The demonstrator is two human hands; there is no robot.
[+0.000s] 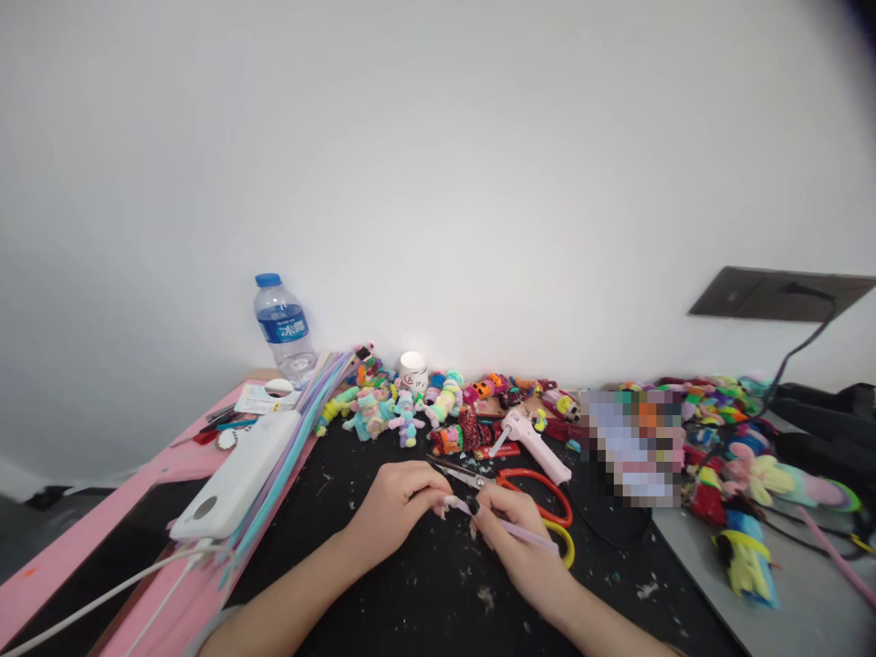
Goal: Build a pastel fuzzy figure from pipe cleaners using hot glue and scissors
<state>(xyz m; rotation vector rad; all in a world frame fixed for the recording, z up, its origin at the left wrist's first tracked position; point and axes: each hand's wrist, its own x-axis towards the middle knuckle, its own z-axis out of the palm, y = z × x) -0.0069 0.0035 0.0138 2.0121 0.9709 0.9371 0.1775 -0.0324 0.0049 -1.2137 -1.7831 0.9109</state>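
Observation:
Both my hands meet over the black work mat [424, 584]. My left hand [393, 506] is closed in a pinch on one end of a pale pink pipe cleaner [510, 526]. My right hand [516, 538] is closed round the same pipe cleaner, which runs out to the right across my fingers. Just behind my fingertips lie scissors [510, 484] with orange handles, their blades pointing left. A pink-and-white glue gun [530, 438] lies beyond them.
Small fuzzy pipe-cleaner figures [403, 411] crowd the back of the mat. A water bottle [284, 328] stands at the back left. A white power bank [236, 479] with a cable, and a bundle of pastel pipe cleaners [301, 438], lie left. More colourful craft pieces [745, 474] fill the right.

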